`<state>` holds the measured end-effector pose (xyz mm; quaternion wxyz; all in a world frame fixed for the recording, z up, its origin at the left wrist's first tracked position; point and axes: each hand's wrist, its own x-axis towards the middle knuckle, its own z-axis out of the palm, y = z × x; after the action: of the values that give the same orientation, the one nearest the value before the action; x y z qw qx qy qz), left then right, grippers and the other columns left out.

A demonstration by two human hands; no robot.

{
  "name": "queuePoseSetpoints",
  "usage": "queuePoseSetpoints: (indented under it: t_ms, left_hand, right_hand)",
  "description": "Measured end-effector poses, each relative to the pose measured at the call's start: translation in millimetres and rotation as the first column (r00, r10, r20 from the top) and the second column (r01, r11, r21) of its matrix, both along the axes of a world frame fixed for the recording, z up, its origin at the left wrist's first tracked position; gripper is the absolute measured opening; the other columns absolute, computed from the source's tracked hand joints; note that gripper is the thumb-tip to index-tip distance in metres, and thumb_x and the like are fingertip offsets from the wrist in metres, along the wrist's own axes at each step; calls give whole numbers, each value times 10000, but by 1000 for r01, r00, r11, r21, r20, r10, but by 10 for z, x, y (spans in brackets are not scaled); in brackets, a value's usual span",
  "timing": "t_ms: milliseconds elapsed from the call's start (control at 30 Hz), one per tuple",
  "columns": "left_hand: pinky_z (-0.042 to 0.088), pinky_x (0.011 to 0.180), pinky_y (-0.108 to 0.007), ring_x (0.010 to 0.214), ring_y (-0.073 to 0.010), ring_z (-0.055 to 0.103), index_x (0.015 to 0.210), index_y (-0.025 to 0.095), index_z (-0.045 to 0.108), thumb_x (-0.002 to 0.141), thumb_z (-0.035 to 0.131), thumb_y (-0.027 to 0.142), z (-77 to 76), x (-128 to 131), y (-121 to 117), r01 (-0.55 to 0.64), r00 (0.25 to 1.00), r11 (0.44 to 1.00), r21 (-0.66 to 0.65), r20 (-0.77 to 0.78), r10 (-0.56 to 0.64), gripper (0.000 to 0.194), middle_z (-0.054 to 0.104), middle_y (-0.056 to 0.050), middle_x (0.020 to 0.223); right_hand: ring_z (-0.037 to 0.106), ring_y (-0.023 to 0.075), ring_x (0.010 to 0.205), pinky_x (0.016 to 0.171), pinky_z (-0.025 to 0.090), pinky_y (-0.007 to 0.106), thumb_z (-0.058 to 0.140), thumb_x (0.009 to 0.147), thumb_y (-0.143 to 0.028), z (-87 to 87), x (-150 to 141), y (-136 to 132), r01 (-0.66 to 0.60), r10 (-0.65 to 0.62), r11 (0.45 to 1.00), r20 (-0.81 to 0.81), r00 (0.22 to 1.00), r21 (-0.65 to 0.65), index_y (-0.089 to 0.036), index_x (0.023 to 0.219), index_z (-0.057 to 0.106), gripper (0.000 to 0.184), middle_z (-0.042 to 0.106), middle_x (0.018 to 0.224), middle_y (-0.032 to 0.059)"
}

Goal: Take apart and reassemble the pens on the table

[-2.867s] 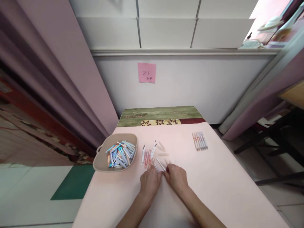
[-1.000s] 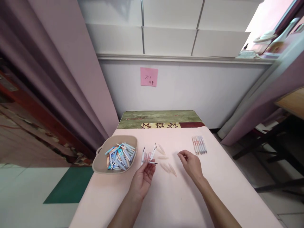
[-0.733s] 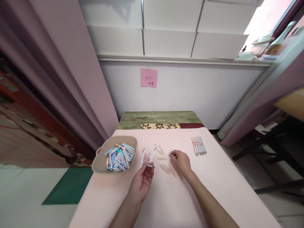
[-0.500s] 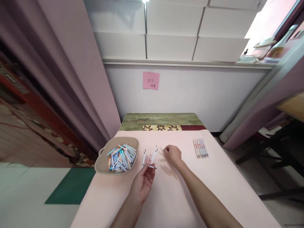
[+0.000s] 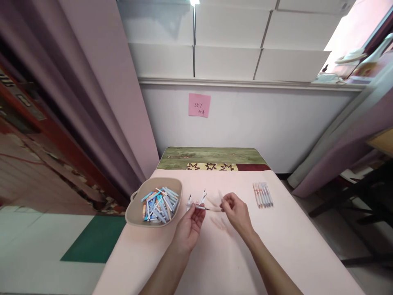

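My left hand is palm up, its thumb and fingers closed on a slim white pen refill whose dark tip points right. Just beyond those fingers lie several more white refills with dark tips, beside small pinkish pieces partly hidden by the hand. To the right, my right hand pinches a pale, see-through pen barrel, raised over the table and blurred. Between the hands, several pale translucent pieces lie on the cloth. My two hands are apart.
A beige basket full of blue, white and orange pen parts stands at the left. On the right, several assembled pens lie in a row. The pink cloth covers most of the table; a green patterned strip shows behind.
My right hand has drawn back to the right, lifting the pale barrel off the cloth. My left hand keeps its hold on the refill, which now points more levelly right. The view has shifted slightly.
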<state>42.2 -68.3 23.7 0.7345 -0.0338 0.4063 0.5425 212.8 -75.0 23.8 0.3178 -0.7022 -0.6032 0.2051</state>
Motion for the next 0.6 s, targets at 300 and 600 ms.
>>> queuePoseSetpoints:
  t_ms: [300, 600]
  left_hand:
    - [587, 671, -248, 682, -131, 687, 792, 89, 628, 878, 533, 88, 25, 165, 73, -20, 993, 987, 159, -111, 38, 129, 717, -105, 771]
    - [577, 653, -236, 680, -128, 680, 816, 120, 616, 849, 585, 118, 61, 162, 39, -8, 980, 972, 234, -191, 54, 46, 719, -92, 790]
  right_hand:
    - [507, 113, 566, 427, 371, 162, 541, 799, -280, 175, 4, -555, 51, -7, 966, -171, 985, 254, -205, 831, 591, 96, 522, 622, -26]
    - [514, 109, 550, 428, 376, 164, 532, 806, -273, 149, -64, -482, 2, 37, 964, -144, 989, 264, -204, 814, 594, 93, 551, 618, -23]
